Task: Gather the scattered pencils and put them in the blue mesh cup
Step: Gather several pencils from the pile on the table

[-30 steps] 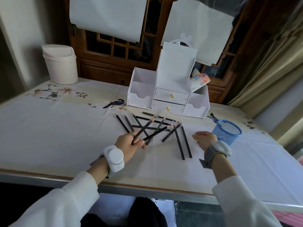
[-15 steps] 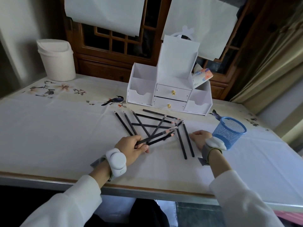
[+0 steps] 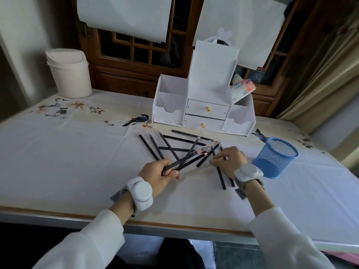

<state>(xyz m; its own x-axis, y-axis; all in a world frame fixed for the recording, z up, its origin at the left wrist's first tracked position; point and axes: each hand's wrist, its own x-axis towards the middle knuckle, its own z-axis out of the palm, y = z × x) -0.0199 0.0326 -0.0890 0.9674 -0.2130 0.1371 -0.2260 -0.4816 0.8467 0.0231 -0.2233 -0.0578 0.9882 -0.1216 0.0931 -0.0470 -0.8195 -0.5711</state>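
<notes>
We see the left hand (image 3: 159,174) curled tight round a small bundle of black pencils (image 3: 186,159), approx two or three, thumb pressed along the shafts near the blunt ends; the sharpened, pale wood tips fan out toward the table's right side, raised a bit off the cloth. The right hand (image 3: 229,162) sits palm down w/ fingers (image 3: 214,161) half bent, tips resting on one loose pencil (image 3: 220,175) that runs toward the table's near edge; we can't tell if it's actually pinched or just touched. More loose pencils (image 3: 155,146) lie criss-crossed on the cloth toward the table's middle, btwn the hands and the far edge, slim round shafts, matte black, some w/ tips showing bare wood. The blue mesh cup (image 3: 275,158) stands upright near the table's right side, just beside the right wrist, a tapered basket of fine plastic lattice w/ a solid rim; nothing shows inside it. Both wrists carry smooth white rounded pods on grey straps, and loose white sleeves cover the forearms. The table (image 3: 58,162) is covered w/ a pale cloth, soft creases, printed birds and blossoms along the far edge. At the far edge stands a white desk organiser (image 3: 204,105), flat board panels, two small drawers w/ gold knobs, open side bins. At the far left corner sits a cream plastic bin (image 3: 69,72) w/ a swing lid.
</notes>
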